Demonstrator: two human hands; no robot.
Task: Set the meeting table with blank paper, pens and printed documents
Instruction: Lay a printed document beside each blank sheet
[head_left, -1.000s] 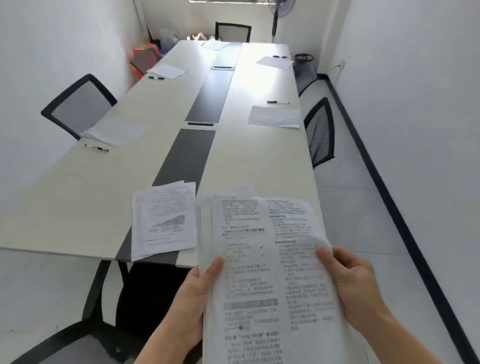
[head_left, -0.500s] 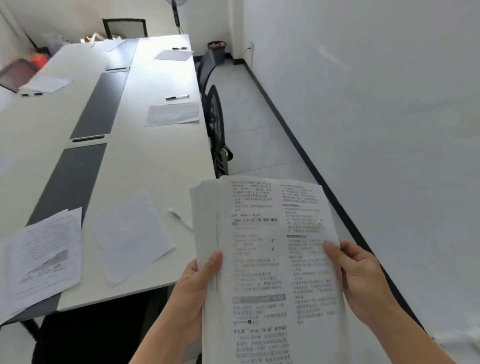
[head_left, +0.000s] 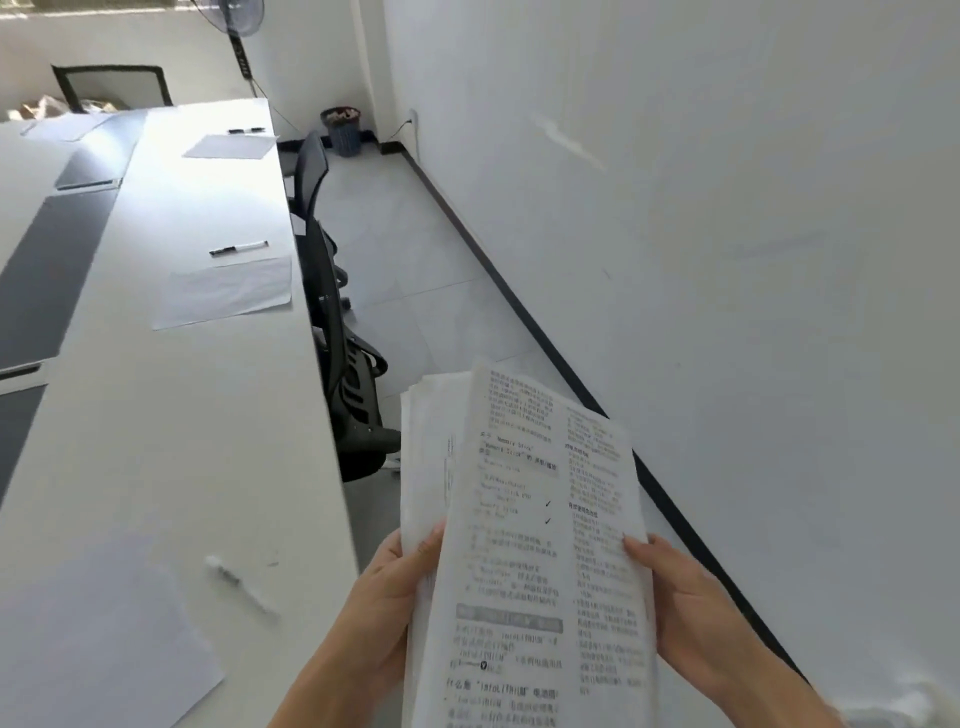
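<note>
A thick stack of printed documents (head_left: 524, 561) is held upright in front of me, to the right of the table's edge. My left hand (head_left: 384, 597) grips its left edge with the thumb on the top page; my right hand (head_left: 685, 603) grips its right edge. On the long white table (head_left: 197, 426) lie blank paper sheets: one near me (head_left: 88, 639) with a blurred pen (head_left: 239, 582) beside it, one halfway along (head_left: 226, 291) with a black-and-white pen (head_left: 239, 249) behind it, and a far one (head_left: 228, 146) with a pen (head_left: 245, 130).
Black mesh chairs (head_left: 348, 384) are tucked along the table's right side, another (head_left: 111, 85) stands at the far end. A narrow tiled aisle runs between the chairs and the white wall. A bin (head_left: 342, 130) and a standing fan (head_left: 236, 31) occupy the far corner.
My view has swung right and moved forward along the table's right side. The printed set on the table's near end has left the view. Both hands keep the same hold on the stack.
</note>
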